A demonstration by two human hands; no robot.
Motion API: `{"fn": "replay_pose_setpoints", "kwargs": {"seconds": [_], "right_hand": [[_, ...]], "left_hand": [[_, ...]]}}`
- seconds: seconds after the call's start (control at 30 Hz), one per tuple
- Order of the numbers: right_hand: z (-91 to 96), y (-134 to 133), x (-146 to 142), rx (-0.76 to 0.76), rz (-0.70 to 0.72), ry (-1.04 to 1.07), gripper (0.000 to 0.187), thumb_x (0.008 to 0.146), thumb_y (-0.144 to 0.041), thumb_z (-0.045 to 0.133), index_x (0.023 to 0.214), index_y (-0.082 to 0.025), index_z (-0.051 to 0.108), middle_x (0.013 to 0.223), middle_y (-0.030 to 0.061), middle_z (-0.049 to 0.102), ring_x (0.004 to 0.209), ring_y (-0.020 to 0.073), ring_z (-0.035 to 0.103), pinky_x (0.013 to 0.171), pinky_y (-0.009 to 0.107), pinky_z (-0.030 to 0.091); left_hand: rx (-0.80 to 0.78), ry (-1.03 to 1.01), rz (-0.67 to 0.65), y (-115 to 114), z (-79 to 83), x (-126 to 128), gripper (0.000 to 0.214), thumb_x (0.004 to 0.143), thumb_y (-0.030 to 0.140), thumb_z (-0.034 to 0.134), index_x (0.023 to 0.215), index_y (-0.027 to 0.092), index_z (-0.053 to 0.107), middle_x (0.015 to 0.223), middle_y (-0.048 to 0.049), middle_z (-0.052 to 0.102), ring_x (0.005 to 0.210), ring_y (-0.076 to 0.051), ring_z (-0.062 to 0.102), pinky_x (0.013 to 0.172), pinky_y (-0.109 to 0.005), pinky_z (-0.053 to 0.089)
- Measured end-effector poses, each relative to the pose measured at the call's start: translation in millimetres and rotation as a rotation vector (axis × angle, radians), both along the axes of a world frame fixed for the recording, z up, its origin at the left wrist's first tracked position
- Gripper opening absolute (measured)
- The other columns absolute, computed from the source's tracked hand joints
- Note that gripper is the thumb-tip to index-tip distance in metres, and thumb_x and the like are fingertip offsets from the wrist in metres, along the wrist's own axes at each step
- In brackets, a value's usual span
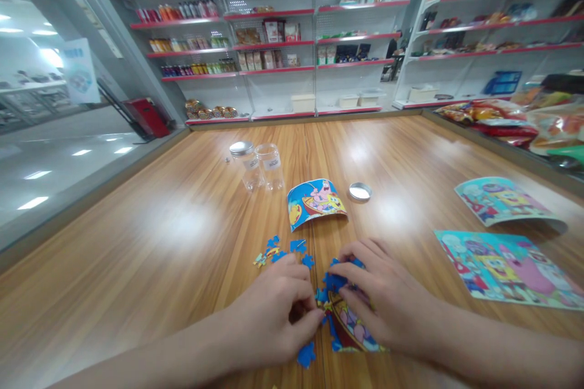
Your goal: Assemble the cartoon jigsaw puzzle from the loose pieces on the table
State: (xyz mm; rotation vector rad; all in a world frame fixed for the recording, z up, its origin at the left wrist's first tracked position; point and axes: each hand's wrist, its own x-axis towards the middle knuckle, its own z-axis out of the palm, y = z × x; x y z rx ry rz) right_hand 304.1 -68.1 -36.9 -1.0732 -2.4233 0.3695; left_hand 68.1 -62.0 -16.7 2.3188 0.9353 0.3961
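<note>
A partly joined cartoon jigsaw [351,329] lies on the wooden table [159,243] close to me. My left hand [278,310] is curled with its fingertips pinching at the jigsaw's left edge. My right hand [383,298] rests on top of the jigsaw, fingers bent and pressing on blue pieces [335,282]. Several loose blue pieces [280,250] lie scattered just beyond my left hand, and one blue piece [306,354] sits below it. A curled picture card [316,200] stands further back.
Two clear jars [260,165], one capped, stand at mid table, with a loose metal lid [360,191] to the right. Two finished cartoon puzzles [506,267] [499,199] lie at the right. Snack bags [502,118] and shop shelves [314,42] line the back.
</note>
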Motion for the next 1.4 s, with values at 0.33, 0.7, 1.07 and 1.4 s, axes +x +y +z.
{"fn": "replay_pose_setpoints", "kwargs": {"seconds": [0.33, 0.7, 1.07, 1.4], "right_hand": [[0.4, 1.5, -0.3, -0.022, -0.024, -0.048, 0.018, 0.094, -0.020, 0.054, 0.107, -0.021, 0.065, 0.105, 0.0095, 0.055, 0.099, 0.0268, 0.048, 0.087, 0.046, 0.040], [-0.3, 2.1, -1.4, -0.021, -0.030, -0.043, 0.019, 0.094, -0.020, 0.053, 0.108, -0.021, 0.065, 0.105, 0.0092, 0.055, 0.099, 0.0268, 0.048, 0.087, 0.045, 0.041], [-0.5, 3.4, -0.6, -0.014, -0.029, -0.037, 0.020, 0.094, -0.021, 0.052, 0.109, -0.022, 0.065, 0.106, 0.0093, 0.055, 0.099, 0.0268, 0.048, 0.087, 0.046, 0.042], [0.3, 1.8, -0.6, -0.019, -0.032, -0.048, 0.020, 0.093, -0.021, 0.054, 0.110, -0.021, 0.065, 0.106, 0.0094, 0.055, 0.099, 0.0267, 0.049, 0.087, 0.046, 0.042]], "left_hand": [[0.120, 0.016, -0.139, 6.4, 2.4, -4.6, 0.024, 0.084, 0.020, 0.062, 0.108, 0.019, 0.066, 0.102, -0.0078, 0.055, 0.094, -0.022, 0.051, 0.083, -0.038, 0.043], [0.130, 0.071, -0.117, 3.7, 0.5, -3.0, 0.009, 0.084, 0.022, 0.064, 0.091, 0.017, 0.062, 0.097, -0.0064, 0.055, 0.093, -0.022, 0.050, 0.081, -0.037, 0.044], [0.145, 0.091, -0.155, 4.0, 2.6, -3.3, 0.024, 0.087, 0.024, 0.062, 0.110, 0.018, 0.062, 0.103, -0.0081, 0.056, 0.095, -0.023, 0.051, 0.085, -0.040, 0.045], [0.099, 0.053, -0.118, 3.8, -2.7, -2.2, 0.019, 0.080, 0.022, 0.068, 0.096, 0.017, 0.060, 0.099, -0.0066, 0.058, 0.093, -0.023, 0.053, 0.083, -0.038, 0.046]]}}
